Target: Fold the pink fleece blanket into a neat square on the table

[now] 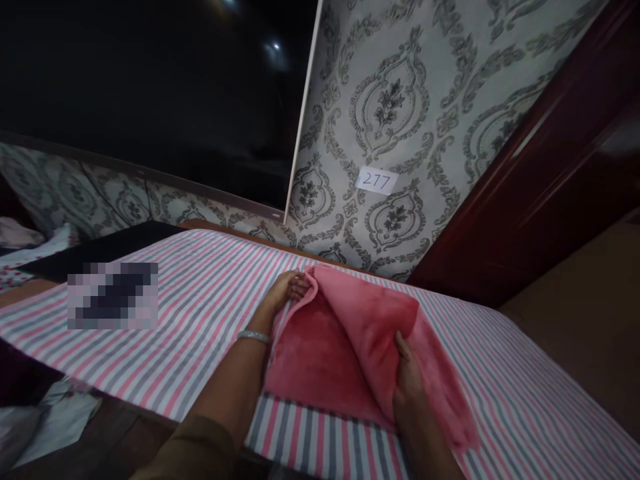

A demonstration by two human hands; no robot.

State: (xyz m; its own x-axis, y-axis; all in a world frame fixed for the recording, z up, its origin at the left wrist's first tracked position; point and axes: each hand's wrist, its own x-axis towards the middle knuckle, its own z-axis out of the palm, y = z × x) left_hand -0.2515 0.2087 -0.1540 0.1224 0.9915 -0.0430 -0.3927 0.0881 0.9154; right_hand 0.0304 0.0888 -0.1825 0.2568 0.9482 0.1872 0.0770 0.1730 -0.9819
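A folded pink plush cloth (325, 353) lies on the striped sheet in front of me, its upper layer lifted into a loose flap. At its upper left corner, my left hand (289, 288) has its fingers curled round the edge; a bracelet circles that wrist. My right hand (409, 373) grips the raised flap on the right side, thumb on top and the other fingers hidden behind the fabric. Between the two hands the layers gape apart and show a darker red inside. The right end of the cloth trails down over the stripes.
A pink, grey and white striped sheet (200, 280) covers the table. On its left lies a dark pixelated item (113, 297). Behind are a large black television (150, 87), patterned wallpaper and a paper marked 277 (377, 181). A dark red wooden frame (520, 147) slants on the right.
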